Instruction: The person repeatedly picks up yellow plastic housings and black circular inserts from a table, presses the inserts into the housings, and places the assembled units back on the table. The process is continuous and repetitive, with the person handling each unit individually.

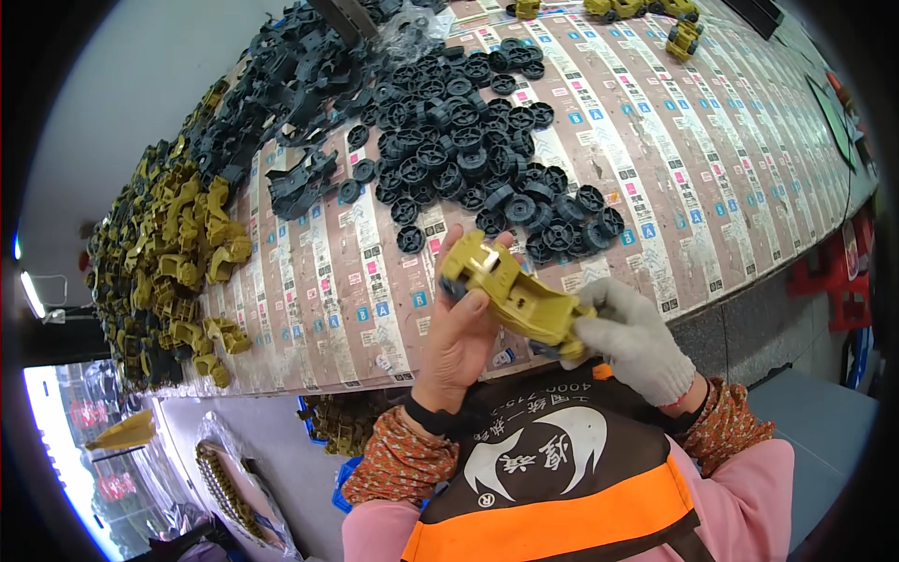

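Above my lap, close to the table's front edge, a yellow-olive plastic toy car body is held tilted between both hands. My bare left hand is closed around its left end, where a dark wheel shows near the fingers. At the other end, my right hand, in a pale work glove, grips the body with bent fingers. A dark piece, partly hidden, sits under the body by the glove. Just beyond my hands lies a heap of dark grey toy wheels.
Dark grey plastic parts pile up at the back left. A large heap of yellow-olive car bodies covers the left side. Several yellow toy cars stand at the far right of the tape-striped table. Red stools stand beyond its right edge.
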### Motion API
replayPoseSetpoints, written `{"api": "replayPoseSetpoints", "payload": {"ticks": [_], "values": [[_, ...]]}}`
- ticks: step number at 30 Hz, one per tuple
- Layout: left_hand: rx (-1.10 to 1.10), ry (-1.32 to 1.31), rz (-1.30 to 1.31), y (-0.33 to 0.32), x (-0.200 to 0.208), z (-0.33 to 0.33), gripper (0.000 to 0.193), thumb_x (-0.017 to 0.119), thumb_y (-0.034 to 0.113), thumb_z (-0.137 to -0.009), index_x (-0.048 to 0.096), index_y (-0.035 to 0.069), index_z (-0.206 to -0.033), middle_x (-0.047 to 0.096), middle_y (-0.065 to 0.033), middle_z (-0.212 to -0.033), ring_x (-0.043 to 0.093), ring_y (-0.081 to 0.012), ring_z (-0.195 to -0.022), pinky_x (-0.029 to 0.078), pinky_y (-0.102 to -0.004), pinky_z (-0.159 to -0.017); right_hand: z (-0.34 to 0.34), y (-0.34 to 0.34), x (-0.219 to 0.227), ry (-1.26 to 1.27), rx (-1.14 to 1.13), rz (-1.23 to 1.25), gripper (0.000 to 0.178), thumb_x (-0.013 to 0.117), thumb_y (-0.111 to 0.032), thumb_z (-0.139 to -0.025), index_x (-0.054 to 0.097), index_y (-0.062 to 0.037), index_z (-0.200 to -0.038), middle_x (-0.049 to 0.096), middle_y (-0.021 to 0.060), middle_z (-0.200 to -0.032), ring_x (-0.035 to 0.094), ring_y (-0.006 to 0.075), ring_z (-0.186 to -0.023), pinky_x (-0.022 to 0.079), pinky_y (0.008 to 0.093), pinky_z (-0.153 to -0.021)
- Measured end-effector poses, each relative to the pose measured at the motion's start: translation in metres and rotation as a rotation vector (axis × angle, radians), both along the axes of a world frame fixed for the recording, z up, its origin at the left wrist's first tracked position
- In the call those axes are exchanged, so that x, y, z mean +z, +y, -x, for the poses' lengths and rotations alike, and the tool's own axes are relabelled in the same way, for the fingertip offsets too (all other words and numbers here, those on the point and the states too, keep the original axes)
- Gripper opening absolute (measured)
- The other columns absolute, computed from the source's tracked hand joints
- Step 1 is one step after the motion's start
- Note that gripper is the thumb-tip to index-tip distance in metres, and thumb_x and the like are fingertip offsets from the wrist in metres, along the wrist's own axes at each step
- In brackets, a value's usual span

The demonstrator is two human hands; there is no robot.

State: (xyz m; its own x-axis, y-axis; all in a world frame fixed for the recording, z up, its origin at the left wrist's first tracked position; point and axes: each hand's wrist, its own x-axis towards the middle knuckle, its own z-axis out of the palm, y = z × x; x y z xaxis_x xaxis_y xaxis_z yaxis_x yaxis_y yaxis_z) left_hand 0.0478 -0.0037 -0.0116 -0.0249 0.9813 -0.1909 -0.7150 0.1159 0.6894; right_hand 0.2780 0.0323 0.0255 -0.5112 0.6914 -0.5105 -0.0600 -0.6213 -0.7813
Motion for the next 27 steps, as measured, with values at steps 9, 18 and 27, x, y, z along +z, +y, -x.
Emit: {"api": "replayPoseSetpoints", "payload": {"ticks": [9,18,27], "values": [[-0.045,0.126,0.188,0.001,0.007,-0.001,0.062,0.063,0.038,-0.106,0.041,0.009,-0.156,0.058,-0.0155,-0.148,0.066,-0.0276,-0.121,0.064,-0.0384,-0.088,-0.028,0.091,-0.003,-0.892,0.111,-1.002,0.029,0.075,-0.016,-0.09,0.069,-0.0029,-0.116,0.067,0.0174,-0.105,0.068,0.0313,-0.093,0.054,0.0387,-0.082],[-0.086,0.021,0.279,-0.005,-0.004,-0.001,0.051,0.068,0.035,-0.105,0.039,0.017,-0.143,0.061,-0.0091,-0.119,0.072,-0.0223,-0.097,0.065,-0.0374,-0.078,-0.024,0.092,-0.008,-0.816,0.054,-0.845,0.033,0.077,-0.014,-0.086,0.066,-0.002,-0.115,0.067,0.0134,-0.096,0.068,0.0244,-0.086,0.054,0.0374,-0.079],[-0.081,0.208,0.135,-0.007,0.002,-0.023,0.07,0.066,0.037,-0.106,0.029,0.02,-0.162,0.053,-0.0074,-0.139,0.058,-0.0182,-0.122,0.053,-0.0364,-0.103,0.024,0.047,-0.002,-0.39,0.011,-0.863,0.035,0.066,-0.004,-0.096,0.063,-0.0032,-0.13,0.073,0.0191,-0.104,0.074,0.0289,-0.091,0.058,0.0387,-0.082]]}}
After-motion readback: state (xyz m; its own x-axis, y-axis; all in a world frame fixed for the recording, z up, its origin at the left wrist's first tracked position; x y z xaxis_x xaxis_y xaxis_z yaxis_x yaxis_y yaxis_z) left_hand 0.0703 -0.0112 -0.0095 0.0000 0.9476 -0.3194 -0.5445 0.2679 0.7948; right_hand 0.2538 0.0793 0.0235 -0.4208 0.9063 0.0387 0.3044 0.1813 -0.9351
